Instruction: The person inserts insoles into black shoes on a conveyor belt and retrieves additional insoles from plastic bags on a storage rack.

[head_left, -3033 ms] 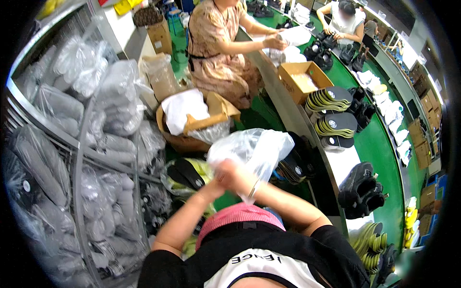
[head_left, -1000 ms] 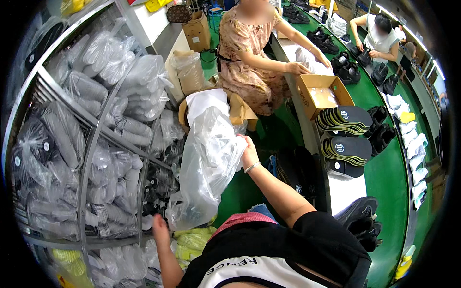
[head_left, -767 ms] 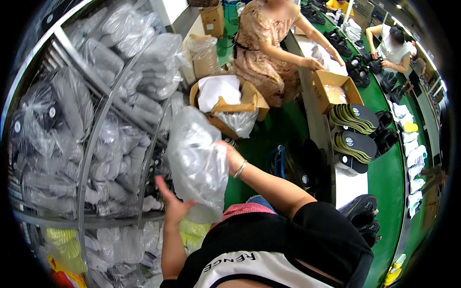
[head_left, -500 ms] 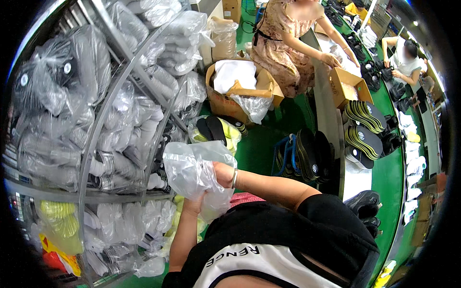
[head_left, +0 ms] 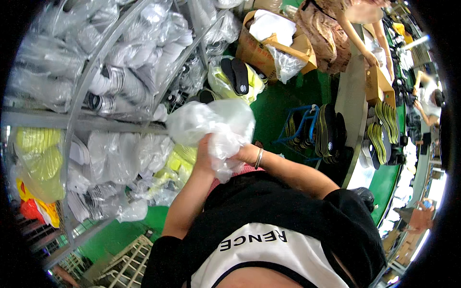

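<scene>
A clear plastic bag (head_left: 211,120), puffed out and crumpled, is between my two hands in front of my chest. My left hand (head_left: 205,152) grips its lower left side, the fingers partly behind the film. On the other side my right hand (head_left: 246,154), with a bracelet at the wrist, is closed on the gathered plastic. I cannot make out anything inside the bag. Just beyond it lies a yellow bag (head_left: 218,81) with black insoles (head_left: 235,76) on top.
At left, a metal rack (head_left: 96,117) holds several clear bags of insoles. A cardboard box (head_left: 257,50) stands ahead. To the right are a blue wire rack (head_left: 293,125) with insoles and a workbench (head_left: 348,101). A person in a patterned dress (head_left: 326,33) works there.
My view has turned, so the surroundings sit higher and further right. The bag has bunched up between my hands, and my right hand has come lower, out from behind the film.
</scene>
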Available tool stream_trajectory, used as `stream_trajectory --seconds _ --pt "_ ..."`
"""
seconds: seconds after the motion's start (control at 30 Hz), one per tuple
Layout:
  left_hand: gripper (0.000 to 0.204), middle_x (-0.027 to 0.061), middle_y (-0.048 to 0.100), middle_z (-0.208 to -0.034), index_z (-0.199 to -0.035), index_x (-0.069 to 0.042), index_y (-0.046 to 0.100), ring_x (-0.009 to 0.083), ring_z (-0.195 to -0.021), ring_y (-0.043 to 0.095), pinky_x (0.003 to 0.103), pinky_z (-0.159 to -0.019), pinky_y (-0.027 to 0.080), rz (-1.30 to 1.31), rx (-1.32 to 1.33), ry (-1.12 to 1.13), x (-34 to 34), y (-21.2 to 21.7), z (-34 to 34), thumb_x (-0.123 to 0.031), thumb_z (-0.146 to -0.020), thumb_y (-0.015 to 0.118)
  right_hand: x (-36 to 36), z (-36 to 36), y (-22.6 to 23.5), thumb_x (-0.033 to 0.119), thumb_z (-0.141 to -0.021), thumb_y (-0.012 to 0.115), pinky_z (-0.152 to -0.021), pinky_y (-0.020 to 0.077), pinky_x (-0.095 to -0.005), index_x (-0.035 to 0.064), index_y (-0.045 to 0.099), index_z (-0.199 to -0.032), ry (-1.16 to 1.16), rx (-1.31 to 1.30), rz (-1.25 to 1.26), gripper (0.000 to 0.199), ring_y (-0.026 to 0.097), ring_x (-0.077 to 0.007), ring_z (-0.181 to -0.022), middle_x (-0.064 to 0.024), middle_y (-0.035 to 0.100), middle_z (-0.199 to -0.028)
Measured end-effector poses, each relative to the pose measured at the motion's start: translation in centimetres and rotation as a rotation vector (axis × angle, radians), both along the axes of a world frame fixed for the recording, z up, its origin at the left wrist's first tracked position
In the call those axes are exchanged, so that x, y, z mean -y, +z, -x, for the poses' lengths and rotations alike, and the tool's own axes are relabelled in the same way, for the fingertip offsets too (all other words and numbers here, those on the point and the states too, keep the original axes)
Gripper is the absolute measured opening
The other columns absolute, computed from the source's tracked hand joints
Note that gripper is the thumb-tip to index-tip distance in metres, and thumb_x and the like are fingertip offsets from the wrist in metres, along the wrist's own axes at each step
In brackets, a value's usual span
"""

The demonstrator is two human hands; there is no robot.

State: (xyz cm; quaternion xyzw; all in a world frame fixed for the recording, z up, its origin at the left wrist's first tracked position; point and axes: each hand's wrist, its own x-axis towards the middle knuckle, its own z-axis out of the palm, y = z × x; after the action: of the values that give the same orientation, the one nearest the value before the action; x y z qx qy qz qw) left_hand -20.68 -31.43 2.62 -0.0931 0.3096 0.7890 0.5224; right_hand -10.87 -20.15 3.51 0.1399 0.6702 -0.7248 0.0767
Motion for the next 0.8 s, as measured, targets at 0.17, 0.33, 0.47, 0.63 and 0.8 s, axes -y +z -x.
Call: stream_trajectory --seconds 0.17,0.33,0.47,0.63,0.8 --pt "0.033 0.0102 0.057 -0.093 -0.102 -0.001 0.052 0.0244 -0.083 0.056 0.038 -0.077 0.045 0.424 0.242 -0.076 -3.1 -2.2 -3.4 -0.018 -0.074 0.056 -3.8 -3.6 -6.3 0.006 -0.076 0.052 -0.069 0.0477 -0.0307 0.0019 0.056 -0.098 -0.488 0.283 0.416 0.022 0.057 -0.017 -0.08 -0.0077 0.06 -0.092" --pt "0.025 0.0101 0.058 -0.084 -0.092 0.0 0.056 0.0237 -0.076 0.057 0.034 -0.069 0.046 0.64 0.081 -0.04 -5.1 -5.2 -4.8 -0.015 -0.072 0.059 -12.3 -6.0 -8.8 -0.002 -0.079 0.04 -0.075 0.0467 -0.0339 0.0043 0.049 -0.109 -0.838 0.3 0.205 0.033 0.056 -0.0223 -0.09 -0.0097 0.056 -0.103" --pt "0.091 0.0205 0.025 -0.124 -0.126 -0.001 0.018 0.0318 -0.115 0.028 0.04 -0.093 0.028 0.97 -0.397 -0.083 -7.5 -6.9 -4.7 -0.031 -0.06 0.072 -21.7 -6.5 -12.5 0.002 -0.079 0.049 -0.073 0.0455 -0.029 -0.001 0.053 -0.102 -0.877 -0.105 0.177 0.024 0.056 -0.0166 -0.085 -0.0075 0.058 -0.096" --pt "0.123 0.0258 0.002 -0.134 -0.131 -0.005 -0.003 0.0431 -0.123 0.007 0.048 -0.099 0.015 0.863 -1.529 -0.511 -14.5 -4.0 -3.8 -0.044 -0.047 0.077 -25.3 -4.9 -8.9 0.007 -0.082 0.047 -0.07 0.0478 -0.0292 0.0003 0.056 -0.097 -0.362 0.125 0.138 0.019 0.058 -0.0174 -0.076 -0.0068 0.06 -0.09" --pt "0.089 0.0133 0.041 -0.121 -0.129 -0.005 0.021 0.0243 -0.112 0.04 0.034 -0.096 0.028 0.296 -1.011 -0.568 -21.0 -5.1 -5.2 -0.025 -0.059 0.074 -24.0 -3.1 -6.6 0.007 -0.073 0.062 -0.078 0.0452 -0.0293 0.0051 0.055 -0.104 -0.2 0.184 1.071 0.032 0.056 -0.0158 -0.089 -0.0052 0.056 -0.102"
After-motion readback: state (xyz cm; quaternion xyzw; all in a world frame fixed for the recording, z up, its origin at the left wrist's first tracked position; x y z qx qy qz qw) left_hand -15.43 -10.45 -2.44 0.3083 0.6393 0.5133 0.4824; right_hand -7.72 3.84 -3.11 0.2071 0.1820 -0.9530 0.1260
